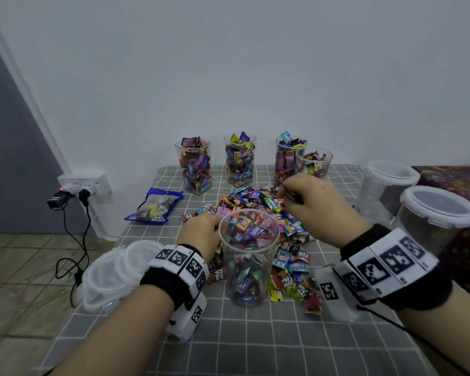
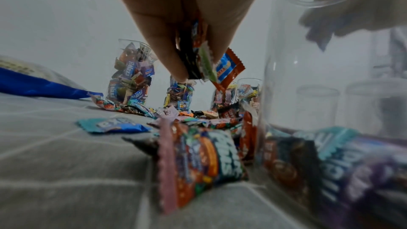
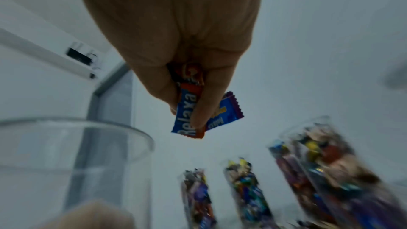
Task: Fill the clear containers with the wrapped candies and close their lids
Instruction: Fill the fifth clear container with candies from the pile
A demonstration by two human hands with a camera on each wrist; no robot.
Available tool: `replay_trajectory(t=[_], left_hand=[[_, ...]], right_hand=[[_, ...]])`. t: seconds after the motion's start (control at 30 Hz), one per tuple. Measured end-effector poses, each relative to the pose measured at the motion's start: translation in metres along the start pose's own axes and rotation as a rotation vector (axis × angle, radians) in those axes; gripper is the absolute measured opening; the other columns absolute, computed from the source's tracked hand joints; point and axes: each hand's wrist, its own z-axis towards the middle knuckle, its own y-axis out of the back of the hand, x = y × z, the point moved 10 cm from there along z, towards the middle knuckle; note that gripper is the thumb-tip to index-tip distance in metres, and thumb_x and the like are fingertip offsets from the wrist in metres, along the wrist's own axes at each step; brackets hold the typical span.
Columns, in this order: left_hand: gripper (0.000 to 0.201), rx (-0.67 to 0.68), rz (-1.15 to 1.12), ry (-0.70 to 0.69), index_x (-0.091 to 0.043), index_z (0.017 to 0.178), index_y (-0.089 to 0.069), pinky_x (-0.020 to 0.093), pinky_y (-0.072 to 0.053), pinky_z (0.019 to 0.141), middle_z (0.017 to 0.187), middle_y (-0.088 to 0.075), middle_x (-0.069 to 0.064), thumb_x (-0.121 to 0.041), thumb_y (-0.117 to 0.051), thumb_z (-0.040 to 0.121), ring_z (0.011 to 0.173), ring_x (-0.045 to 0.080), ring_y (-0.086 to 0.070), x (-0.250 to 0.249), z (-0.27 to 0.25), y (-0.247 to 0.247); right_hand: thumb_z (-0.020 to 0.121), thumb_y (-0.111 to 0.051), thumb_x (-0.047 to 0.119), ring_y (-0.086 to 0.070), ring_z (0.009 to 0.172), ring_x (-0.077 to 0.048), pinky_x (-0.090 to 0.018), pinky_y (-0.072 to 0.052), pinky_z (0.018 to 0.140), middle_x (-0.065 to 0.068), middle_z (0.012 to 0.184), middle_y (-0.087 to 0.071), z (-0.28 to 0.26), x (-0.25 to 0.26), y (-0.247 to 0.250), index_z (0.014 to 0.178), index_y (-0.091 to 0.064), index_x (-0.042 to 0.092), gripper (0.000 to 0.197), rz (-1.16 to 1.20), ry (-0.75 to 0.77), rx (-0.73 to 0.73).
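Note:
A tall clear container, partly filled with wrapped candies, stands at the table's front middle, its rim open. A pile of loose wrapped candies lies behind and to the right of it. My left hand is just left of the container's rim and pinches a few candies. My right hand hovers above the pile, right of the container, and pinches candies, one marked Relaxa. Several filled containers without lids stand along the back.
A stack of clear lids lies at the front left edge. A blue candy bag lies at the left. Two empty lidded containers stand at the right. Wall sockets with cables hang left of the table.

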Motion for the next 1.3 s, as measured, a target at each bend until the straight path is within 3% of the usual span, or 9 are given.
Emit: replay_trajectory(t=[0.13,0.37,0.53,0.73,0.87,0.97,1.07,1.17,1.3], left_hand=[[0.025,-0.002,-0.008,0.000,-0.011,0.092,-0.069,0.029,-0.042,0.074,0.098,-0.066,0.007,-0.023,-0.048,0.092,0.091,0.024,-0.060,-0.002,-0.002,0.003],[0.023,-0.013,-0.040,0.004,-0.011,0.094,-0.071,0.029,-0.042,0.076,0.099,-0.067,0.006,-0.022,-0.050,0.092,0.092,0.023,-0.060,-0.003,-0.006,0.008],[0.021,0.018,-0.052,0.013,-0.010,0.092,-0.070,0.030,-0.043,0.076,0.095,-0.067,0.007,-0.022,-0.052,0.090,0.090,0.023,-0.060,-0.002,-0.004,0.003],[0.021,0.045,-0.019,0.021,-0.011,0.080,-0.064,0.030,-0.042,0.068,0.090,-0.065,0.009,-0.023,-0.051,0.090,0.088,0.027,-0.062,-0.006,-0.004,0.002],[0.020,0.042,-0.045,0.024,-0.010,0.075,-0.061,0.030,-0.040,0.066,0.087,-0.065,0.009,-0.021,-0.050,0.089,0.085,0.027,-0.061,-0.006,-0.004,0.001],[0.019,0.016,-0.052,0.008,-0.010,0.074,-0.060,0.030,-0.044,0.068,0.082,-0.062,0.005,-0.018,-0.050,0.089,0.084,0.024,-0.061,-0.010,-0.009,0.008],[0.018,-0.052,-0.167,0.007,-0.007,0.086,-0.068,0.031,-0.044,0.071,0.085,-0.062,0.004,-0.018,-0.054,0.090,0.085,0.023,-0.059,-0.008,-0.015,0.021],[0.012,-0.123,-0.262,0.041,-0.013,0.088,-0.070,0.027,-0.040,0.071,0.084,-0.059,-0.002,-0.018,-0.059,0.089,0.082,0.017,-0.055,-0.001,-0.020,0.031],[0.012,-0.169,-0.361,0.077,-0.013,0.094,-0.072,0.033,-0.048,0.081,0.095,-0.067,0.002,-0.017,-0.062,0.088,0.088,0.018,-0.059,0.005,-0.022,0.042]], right_hand=[[0.087,-0.055,0.003,-0.048,0.079,-0.009,-0.009,-0.035,0.070,0.006,0.088,-0.055,0.001,0.039,0.011,0.092,-0.066,0.010,0.014,0.122,0.125,-0.055],[0.086,-0.056,0.005,-0.054,0.086,-0.020,-0.033,-0.043,0.077,-0.006,0.094,-0.062,-0.003,0.057,-0.015,0.100,-0.064,0.009,0.017,0.173,0.123,0.074],[0.086,-0.061,0.010,-0.052,0.088,-0.012,-0.023,-0.041,0.079,0.003,0.096,-0.059,-0.007,0.056,-0.025,0.109,-0.064,0.013,0.024,0.228,0.068,0.138],[0.084,-0.066,0.016,-0.060,0.096,-0.012,-0.034,-0.049,0.083,0.003,0.101,-0.062,-0.007,0.054,-0.030,0.108,-0.063,0.017,0.024,0.339,0.000,0.189],[0.085,-0.064,0.016,-0.052,0.103,-0.007,-0.025,-0.045,0.084,0.005,0.108,-0.057,-0.013,0.050,-0.018,0.110,-0.062,0.015,0.025,0.408,0.014,-0.010],[0.077,-0.064,0.040,-0.039,0.116,0.000,-0.019,-0.034,0.095,0.013,0.124,-0.043,-0.023,0.038,-0.029,0.132,-0.046,0.019,0.061,0.483,-0.055,0.007],[0.065,-0.075,0.054,-0.030,0.132,-0.002,-0.029,-0.031,0.109,0.014,0.144,-0.030,-0.034,0.023,-0.057,0.147,-0.022,0.025,0.102,0.561,-0.167,0.190],[0.064,-0.083,0.043,-0.034,0.132,-0.003,-0.034,-0.033,0.111,0.010,0.145,-0.034,-0.040,0.013,-0.069,0.147,-0.021,0.025,0.105,0.671,-0.218,0.215],[0.070,-0.083,0.028,-0.041,0.125,-0.001,-0.020,-0.037,0.100,0.014,0.130,-0.042,-0.045,0.008,-0.076,0.134,-0.027,0.031,0.085,0.781,-0.273,0.219]])
